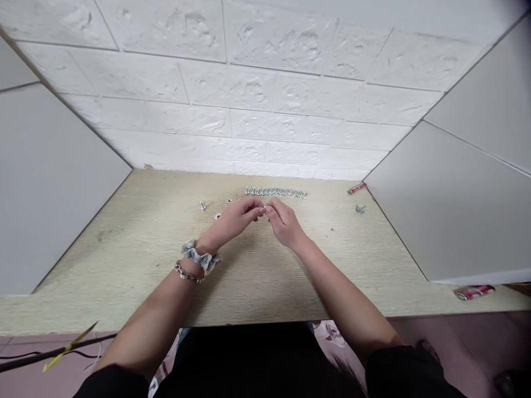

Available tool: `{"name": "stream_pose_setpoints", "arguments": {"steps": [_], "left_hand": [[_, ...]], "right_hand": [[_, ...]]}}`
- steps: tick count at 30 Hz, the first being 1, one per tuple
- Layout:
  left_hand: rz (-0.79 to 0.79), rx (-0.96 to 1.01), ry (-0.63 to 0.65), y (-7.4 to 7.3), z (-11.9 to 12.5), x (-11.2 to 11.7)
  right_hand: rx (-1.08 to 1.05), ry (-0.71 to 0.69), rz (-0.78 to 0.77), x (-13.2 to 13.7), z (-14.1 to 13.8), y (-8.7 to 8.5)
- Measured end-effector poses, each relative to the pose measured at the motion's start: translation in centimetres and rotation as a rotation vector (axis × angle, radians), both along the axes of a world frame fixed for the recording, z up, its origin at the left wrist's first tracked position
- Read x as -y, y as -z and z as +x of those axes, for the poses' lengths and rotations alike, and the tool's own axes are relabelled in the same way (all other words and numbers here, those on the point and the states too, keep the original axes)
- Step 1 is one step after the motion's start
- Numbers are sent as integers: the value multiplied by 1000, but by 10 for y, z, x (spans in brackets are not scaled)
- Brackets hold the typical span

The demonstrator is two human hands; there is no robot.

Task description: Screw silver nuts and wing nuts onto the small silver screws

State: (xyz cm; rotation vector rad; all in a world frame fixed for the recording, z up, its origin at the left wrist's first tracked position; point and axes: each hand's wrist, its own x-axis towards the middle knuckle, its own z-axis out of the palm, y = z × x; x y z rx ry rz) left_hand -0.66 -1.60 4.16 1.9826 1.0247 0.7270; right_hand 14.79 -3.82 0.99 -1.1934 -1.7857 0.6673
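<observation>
Over the middle of a pale wooden desk (136, 260), my left hand (238, 216) and my right hand (282, 221) meet fingertip to fingertip. Both pinch a small silvery metal piece (264, 210), too small to name for sure; it looks like a bolt or nut. Just behind the hands, a row of several small silver bolts (276, 192) lies lined up on the desk. A loose bolt (203, 206) and two small washer-like pieces (217, 216) lie to the left of my left hand. A scrunchie (201, 257) and a chain bracelet sit on my left wrist.
A red pen-like object (355, 188) and a small metal piece (360, 209) lie at the back right. White panels (448, 210) wall the desk on both sides, a white brick-pattern wall behind. A red item (475, 291) lies at the right front edge.
</observation>
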Motion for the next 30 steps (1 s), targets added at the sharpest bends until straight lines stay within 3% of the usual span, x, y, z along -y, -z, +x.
{"name": "stream_pose_setpoints", "arguments": {"steps": [7,16,19,22,26,30], "left_hand": [[-314,180,8,0,1,2],[-366,229,-74,0,-2,0],[-339,216,-86,-3,-3,-1],[-311,223,-74,-4,-5,-1],[-285,222,-54,-2,-5,-3],[-267,195,-39,-1,-3,-2]], "right_hand": [[149,-16,135,-4,4,4],[130,-48,312,-4,1,7],[35,14,236,-2,0,5],[-48,60,59,-1,0,2],[-102,26,-154,-2,-1,2],[-119,6,-210,-4,-3,5]]}}
